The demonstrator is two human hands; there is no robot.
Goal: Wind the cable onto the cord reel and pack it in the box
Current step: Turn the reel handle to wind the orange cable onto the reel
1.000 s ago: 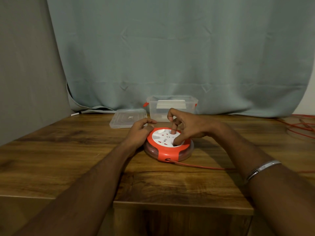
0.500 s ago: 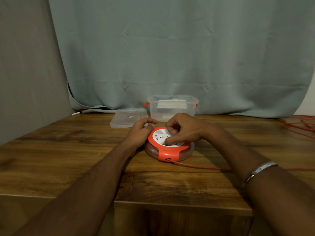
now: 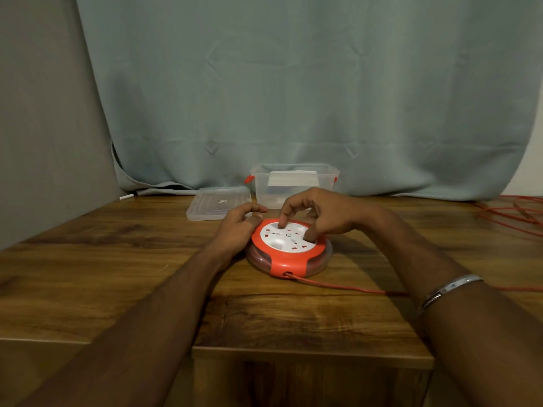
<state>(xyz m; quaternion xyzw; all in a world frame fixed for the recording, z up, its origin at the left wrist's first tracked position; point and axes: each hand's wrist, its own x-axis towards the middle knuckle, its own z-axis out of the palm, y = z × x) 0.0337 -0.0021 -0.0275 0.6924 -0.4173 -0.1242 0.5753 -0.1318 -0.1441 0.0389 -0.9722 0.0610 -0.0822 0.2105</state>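
A round orange and white cord reel (image 3: 286,254) lies flat on the wooden table (image 3: 117,274). My left hand (image 3: 238,227) grips its left rim, thumb on the orange edge. Over the white socket face hovers my right hand (image 3: 317,214), its curled index finger and thumb pressing into the disc. A red cable (image 3: 338,286) runs out of the reel's front slot to the right, under my right forearm. More loose red cable (image 3: 511,212) lies piled at the table's far right. The clear plastic box (image 3: 293,183) stands open just behind the reel.
The box's clear lid (image 3: 217,202) lies flat to the left of the box. A grey-green curtain (image 3: 293,98) hangs behind the table. The table's front edge steps back on the left, near my left forearm.
My right hand has turned on the reel's white face, fingers shifting from the near side round to the far and right side. The left hand has stayed on the rim.
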